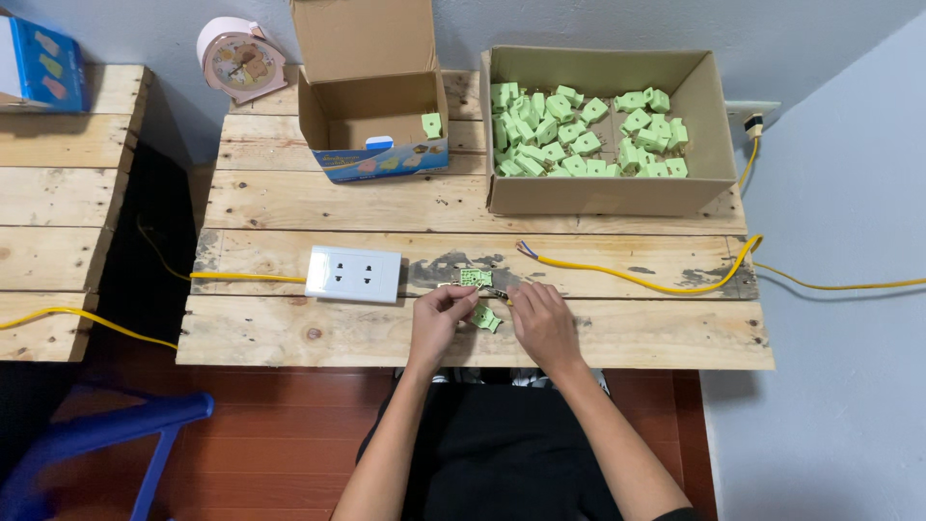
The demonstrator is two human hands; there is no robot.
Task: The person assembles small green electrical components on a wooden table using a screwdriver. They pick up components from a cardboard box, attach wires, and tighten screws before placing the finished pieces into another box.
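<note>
A small pale-green plastic connector piece lies at the near edge of the rough wooden pallet table, between the person's two hands. The left hand has its fingertips pinched together beside that piece, and the right hand has its fingers curled by it on the other side; whether either hand actually grips it cannot be told at this size. Just behind the hands sits a second green connector piece on the table. To the left of it lies a white rectangular double wall socket with a yellow cable running out of its left side. Another yellow cable with a bared end crosses the table to the right. Further back stands a wide open cardboard box holding a heap of green connector pieces, and left of it a smaller open carton with a blue printed front. A pink round alarm clock stands at the far left corner.
</note>
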